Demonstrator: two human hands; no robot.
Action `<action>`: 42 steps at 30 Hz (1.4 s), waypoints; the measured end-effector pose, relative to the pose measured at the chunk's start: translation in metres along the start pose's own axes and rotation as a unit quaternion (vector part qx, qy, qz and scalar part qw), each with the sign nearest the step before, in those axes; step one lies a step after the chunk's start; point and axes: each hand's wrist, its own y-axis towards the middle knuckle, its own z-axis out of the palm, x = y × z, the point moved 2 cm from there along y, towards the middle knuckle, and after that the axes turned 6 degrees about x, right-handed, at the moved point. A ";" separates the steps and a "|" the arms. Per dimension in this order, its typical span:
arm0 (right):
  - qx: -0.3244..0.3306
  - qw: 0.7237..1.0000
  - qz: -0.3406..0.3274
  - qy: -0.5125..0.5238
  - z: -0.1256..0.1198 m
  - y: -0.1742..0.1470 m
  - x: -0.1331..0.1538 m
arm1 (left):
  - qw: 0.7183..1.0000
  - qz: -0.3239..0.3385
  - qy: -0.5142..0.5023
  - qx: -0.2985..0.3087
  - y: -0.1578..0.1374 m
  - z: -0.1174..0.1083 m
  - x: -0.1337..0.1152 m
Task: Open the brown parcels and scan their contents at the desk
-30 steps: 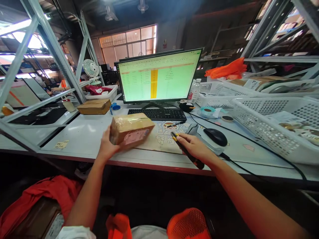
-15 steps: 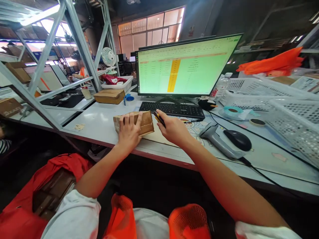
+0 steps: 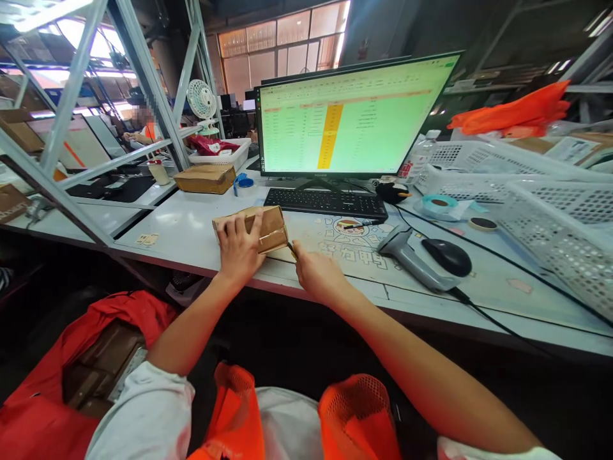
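My left hand (image 3: pixel 238 249) grips a small brown cardboard box (image 3: pixel 272 230) at the front of the desk, fingers laid over its top and side. The box is tilted, with its taped end turned to the right. In my right hand (image 3: pixel 317 271) is a box cutter (image 3: pixel 292 250), mostly covered by the closed fingers. Its tip meets the lower right corner of the box's end; how deep the blade sits cannot be seen. Beyond the hands lies a black keyboard (image 3: pixel 325 203).
A monitor (image 3: pixel 297 134) stands behind the keyboard. To the right lie a grey barcode scanner (image 3: pixel 416 262), a black mouse (image 3: pixel 446 257), a tape roll (image 3: pixel 438 204) and white plastic baskets (image 3: pixel 541 223). Another box (image 3: pixel 205 179) rests at the back left. A red bag (image 3: pixel 43 377) holds boxes below.
My right hand has come down from above the box's right end to its lower corner, bringing the box cutter against it. My left hand keeps its hold on the box.
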 end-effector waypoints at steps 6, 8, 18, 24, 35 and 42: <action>-0.070 0.995 -0.074 0.007 -0.022 -0.010 -0.023 | 0.994 -0.041 -0.072 -0.070 0.000 0.002 0.030; -0.106 0.986 -0.132 -0.005 -0.039 -0.012 -0.036 | 0.986 -0.041 -0.127 -0.096 -0.003 0.004 0.043; -0.155 0.955 -0.223 -0.122 -0.105 -0.001 -0.037 | 0.908 -0.013 -0.413 -0.071 -0.019 0.030 0.056; -0.123 0.951 -0.255 -0.128 -0.106 0.015 -0.016 | 0.872 0.003 -0.484 -0.074 -0.020 0.041 0.063; -0.070 0.983 -0.092 -0.146 -0.043 0.087 -0.146 | 0.790 -0.039 -0.611 -0.005 -0.036 0.087 0.090; -0.096 0.980 -0.150 -0.084 -0.084 0.077 -0.110 | 0.727 -0.065 -0.680 0.066 -0.030 0.118 0.087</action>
